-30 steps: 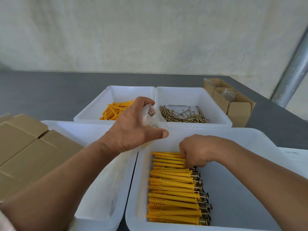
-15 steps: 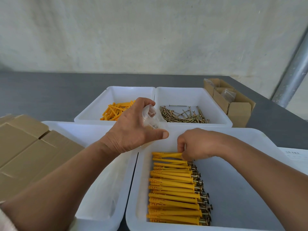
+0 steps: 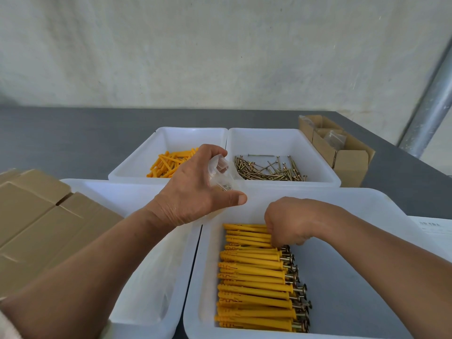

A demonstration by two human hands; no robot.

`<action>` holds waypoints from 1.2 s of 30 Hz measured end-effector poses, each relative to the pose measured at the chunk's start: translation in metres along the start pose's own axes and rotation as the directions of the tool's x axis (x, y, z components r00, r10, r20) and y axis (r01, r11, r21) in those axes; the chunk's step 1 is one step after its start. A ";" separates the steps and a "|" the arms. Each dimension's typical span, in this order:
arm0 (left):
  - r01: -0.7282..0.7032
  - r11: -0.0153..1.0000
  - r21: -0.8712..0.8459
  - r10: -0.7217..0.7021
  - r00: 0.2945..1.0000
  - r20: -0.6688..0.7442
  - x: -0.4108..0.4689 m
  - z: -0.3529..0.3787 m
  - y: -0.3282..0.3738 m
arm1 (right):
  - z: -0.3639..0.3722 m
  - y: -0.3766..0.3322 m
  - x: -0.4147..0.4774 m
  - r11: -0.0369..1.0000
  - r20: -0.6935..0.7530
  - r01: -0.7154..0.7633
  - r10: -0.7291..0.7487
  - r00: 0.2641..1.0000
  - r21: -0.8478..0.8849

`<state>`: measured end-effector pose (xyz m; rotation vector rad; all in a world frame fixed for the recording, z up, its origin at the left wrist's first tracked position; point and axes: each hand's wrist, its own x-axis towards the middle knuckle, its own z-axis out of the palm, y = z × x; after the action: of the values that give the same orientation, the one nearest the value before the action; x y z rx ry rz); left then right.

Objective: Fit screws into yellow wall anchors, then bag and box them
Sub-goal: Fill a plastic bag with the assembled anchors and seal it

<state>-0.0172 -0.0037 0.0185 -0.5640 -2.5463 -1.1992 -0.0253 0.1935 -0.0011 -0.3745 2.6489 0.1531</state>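
Bins [image 3: 318, 195] number four; left hand [image 3: 193, 192] grips one bag [image 3: 219, 171].

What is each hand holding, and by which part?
The left hand grips a clear bag, fingers curled round its upper part. The right hand pinches the farthest yellow anchors in the near bin, at their screw-head ends.

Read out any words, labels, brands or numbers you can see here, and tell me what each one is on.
On the white paper sheet at the table's right edge: one short printed line, too small and blurred to read.
On the stacked cardboard boxes at the left: no print visible.
On the open cardboard box at the far right: no print visible.
On the clear plastic bag in the left hand: no print visible.
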 end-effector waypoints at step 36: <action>-0.023 1.000 -0.007 0.023 1.000 0.002 0.001 0.002 -0.002 | -0.030 -0.004 -0.021 0.439 -0.751 0.631 0.186 0.633 0.640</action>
<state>-0.0191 -0.0034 0.0167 -0.5944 -2.5317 -1.2008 -0.0185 0.1894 0.0350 -0.5204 2.8263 -1.8513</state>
